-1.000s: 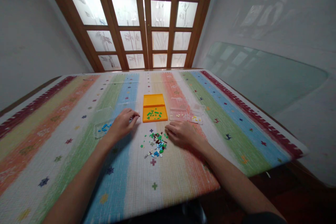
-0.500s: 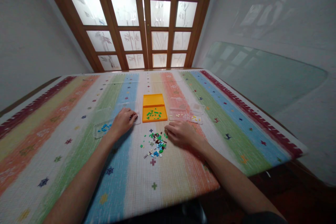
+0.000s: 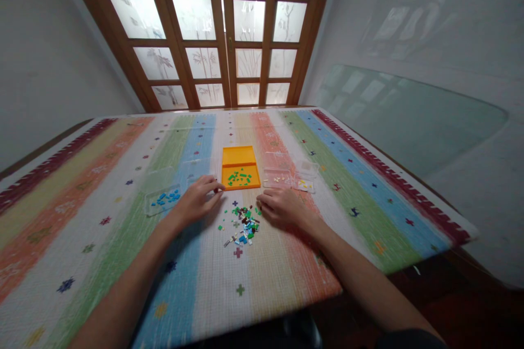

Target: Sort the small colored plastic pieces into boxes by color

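A small pile of mixed tiny bricks (image 3: pixel 243 224) lies on the striped cloth (image 3: pixel 123 240) between my hands. My left hand (image 3: pixel 197 200) rests palm down left of the pile, fingers spread and reaching toward the near left corner of the orange tray (image 3: pixel 240 167), which holds green pieces. Beneath and behind that hand is a clear box (image 3: pixel 195 170). My right hand (image 3: pixel 280 206) lies on the cloth just right of the pile with its fingers curled loosely; I cannot make out anything in them.
A clear box with blue pieces (image 3: pixel 162 198) sits left of my left hand. Two clear boxes, one with pale pieces (image 3: pixel 278 178) and one with yellow pieces (image 3: pixel 306 181), stand right of the tray. The table's near edge (image 3: pixel 286 305) is close; a glazed wooden door (image 3: pixel 229 32) stands behind.
My left hand has slid right and toward me, from over the clear box to beside the orange tray's near corner. My right hand has hardly moved.
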{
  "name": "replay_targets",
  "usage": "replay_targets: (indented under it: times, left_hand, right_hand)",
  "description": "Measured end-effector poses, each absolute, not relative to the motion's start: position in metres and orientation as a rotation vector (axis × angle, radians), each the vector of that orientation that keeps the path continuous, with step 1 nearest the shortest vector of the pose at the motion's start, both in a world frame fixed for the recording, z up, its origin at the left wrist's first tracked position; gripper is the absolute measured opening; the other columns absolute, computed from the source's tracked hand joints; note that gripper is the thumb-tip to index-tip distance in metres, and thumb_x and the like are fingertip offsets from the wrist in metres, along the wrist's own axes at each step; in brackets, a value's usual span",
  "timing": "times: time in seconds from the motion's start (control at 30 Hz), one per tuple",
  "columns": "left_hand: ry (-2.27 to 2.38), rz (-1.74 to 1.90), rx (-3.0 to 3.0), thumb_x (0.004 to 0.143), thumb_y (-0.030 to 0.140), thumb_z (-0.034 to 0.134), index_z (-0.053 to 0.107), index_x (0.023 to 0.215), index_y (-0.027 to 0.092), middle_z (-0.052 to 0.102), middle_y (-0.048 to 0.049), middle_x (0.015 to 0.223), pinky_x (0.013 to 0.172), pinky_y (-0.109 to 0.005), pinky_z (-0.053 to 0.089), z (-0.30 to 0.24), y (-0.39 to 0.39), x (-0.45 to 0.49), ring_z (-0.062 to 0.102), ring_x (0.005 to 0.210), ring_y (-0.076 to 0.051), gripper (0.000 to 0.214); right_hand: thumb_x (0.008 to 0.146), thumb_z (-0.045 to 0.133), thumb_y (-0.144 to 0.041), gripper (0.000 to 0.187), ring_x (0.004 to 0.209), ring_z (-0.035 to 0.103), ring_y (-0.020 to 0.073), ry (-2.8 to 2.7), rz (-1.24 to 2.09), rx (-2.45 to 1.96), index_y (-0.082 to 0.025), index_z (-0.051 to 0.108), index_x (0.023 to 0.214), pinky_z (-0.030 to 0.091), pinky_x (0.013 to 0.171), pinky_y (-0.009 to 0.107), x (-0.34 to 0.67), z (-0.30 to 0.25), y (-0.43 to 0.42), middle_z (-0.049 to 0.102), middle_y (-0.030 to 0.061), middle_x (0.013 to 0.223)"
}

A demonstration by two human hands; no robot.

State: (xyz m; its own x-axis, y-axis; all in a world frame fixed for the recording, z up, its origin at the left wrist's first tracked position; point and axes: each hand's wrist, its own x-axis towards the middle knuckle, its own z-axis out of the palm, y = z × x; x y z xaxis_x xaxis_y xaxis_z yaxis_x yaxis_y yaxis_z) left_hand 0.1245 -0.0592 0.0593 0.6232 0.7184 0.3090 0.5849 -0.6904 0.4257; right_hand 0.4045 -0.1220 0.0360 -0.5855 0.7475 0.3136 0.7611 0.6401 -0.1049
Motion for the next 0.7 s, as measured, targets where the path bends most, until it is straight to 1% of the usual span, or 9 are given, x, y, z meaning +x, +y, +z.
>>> replay_targets:
  times: [0.13,0.3,0.47,0.7]
  left_hand:
    - [0.870,0.499,2.570,0.091,0.025,0.055,0.072,0.091,0.020,0.065,-0.0071,0.094,0.085,-0.035,0.050,0.059,-0.077,0.139,0.061,0.092,-0.021,0.018]
    - [0.807,0.389,2.610,0.090,0.022,0.055,0.073,0.096,0.019,0.065,-0.0077,0.092,0.082,-0.034,0.050,0.052,-0.085,0.150,0.061,0.088,-0.021,0.019]
    - [0.802,0.399,2.661,0.092,0.024,0.055,0.070,0.093,0.020,0.063,-0.0068,0.089,0.079,-0.034,0.050,0.047,-0.086,0.153,0.060,0.085,-0.020,0.015]
    - [0.829,0.394,2.660,0.089,0.022,0.055,0.067,0.089,0.018,0.063,-0.0072,0.090,0.080,-0.034,0.050,0.046,-0.088,0.151,0.060,0.086,-0.021,0.012]
  right_hand:
    - [0.095,0.046,-0.017,0.024,0.062,0.043,0.0131,-2.541,-0.070,-1.199,-0.016,0.062,0.076,0.025,0.062,0.031,0.404,0.037,-0.122,0.062,0.0038,0.071]
    - [0.094,0.047,-0.017,0.023,0.062,0.043,0.0132,-2.543,-0.070,-1.179,-0.016,0.062,0.076,0.025,0.062,0.031,0.404,0.038,-0.122,0.062,0.0040,0.072]
    - [0.095,0.047,-0.018,0.023,0.061,0.042,0.0132,-2.562,-0.075,-1.203,-0.017,0.062,0.077,0.025,0.061,0.032,0.404,0.038,-0.122,0.063,0.0042,0.074]
    - [0.095,0.047,-0.018,0.023,0.060,0.040,0.0127,-2.545,-0.074,-1.186,-0.016,0.062,0.077,0.024,0.060,0.032,0.405,0.033,-0.122,0.062,0.0034,0.073]
